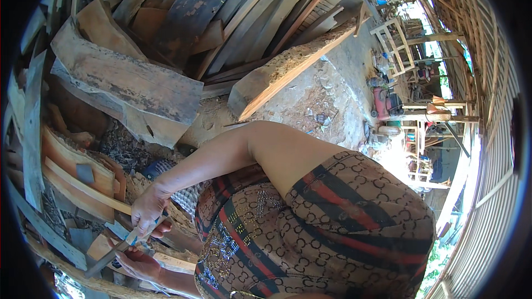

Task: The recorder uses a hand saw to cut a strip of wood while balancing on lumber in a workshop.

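Note:
In the lower left my right hand (pixel 147 210) is wrapped round a long tool with a flat grey metal blade (pixel 101 263), which slants down and left. Bits of blue show at its grip; its exact kind is hard to make out. Just below, my left hand (pixel 138 264) has its fingers bent close to the underside of the tool, and what they hold is too small to tell. A pale wooden strip (pixel 86 185) runs up to my right hand. Beside it lie curved wooden offcuts (pixel 77 174). Checked cloth (pixel 185 195) shows next to my right forearm.
A large curved slab (pixel 127 86) and a pile of leaning boards (pixel 249 16) fill the upper left. A thick beam (pixel 293 72) lies on the dusty ground. Farther off stand a wooden frame (pixel 394 47) and a red machine (pixel 387 102) beneath a slatted roof (pixel 493 105).

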A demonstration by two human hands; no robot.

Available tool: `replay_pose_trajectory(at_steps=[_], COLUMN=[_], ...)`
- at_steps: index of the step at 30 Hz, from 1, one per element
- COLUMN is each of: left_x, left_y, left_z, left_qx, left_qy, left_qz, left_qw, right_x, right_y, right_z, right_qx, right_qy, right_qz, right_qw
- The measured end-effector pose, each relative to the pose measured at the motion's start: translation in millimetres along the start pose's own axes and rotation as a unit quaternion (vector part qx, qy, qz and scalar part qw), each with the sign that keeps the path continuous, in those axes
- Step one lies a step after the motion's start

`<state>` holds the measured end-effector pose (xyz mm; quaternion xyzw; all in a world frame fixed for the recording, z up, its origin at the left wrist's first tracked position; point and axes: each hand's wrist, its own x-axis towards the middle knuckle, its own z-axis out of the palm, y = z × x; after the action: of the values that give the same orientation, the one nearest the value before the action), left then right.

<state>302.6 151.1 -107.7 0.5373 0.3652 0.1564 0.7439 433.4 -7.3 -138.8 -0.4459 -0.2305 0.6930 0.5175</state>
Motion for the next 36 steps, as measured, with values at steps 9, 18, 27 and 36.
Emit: replay_pose_trajectory(at_steps=[9,18,27,36], left_x=[4.9,6.6,1.8,-7.4], left_y=[-25.5,-85.6,-112.7,-126.0], left_z=[-8.0,-7.8,-11.4,-22.5], left_qx=[0.13,0.251,0.3,0.312], left_qy=[0.144,0.069,0.028,0.014], left_qz=[-0.071,-0.137,-0.158,-0.166], left_qw=[0.978,0.956,0.94,0.935], right_x=[-0.2,1.8,-20.0,-28.1], right_y=[28.8,45.2,29.1,21.2], right_z=[5.7,1.6,-15.8,1.8], right_qx=[-0.557,-0.594,-0.113,0.199], right_qy=[0.285,0.226,-0.017,-0.101], right_qz=[-0.218,-0.138,-0.008,-0.005], right_qw=[0.749,0.759,0.993,0.975])
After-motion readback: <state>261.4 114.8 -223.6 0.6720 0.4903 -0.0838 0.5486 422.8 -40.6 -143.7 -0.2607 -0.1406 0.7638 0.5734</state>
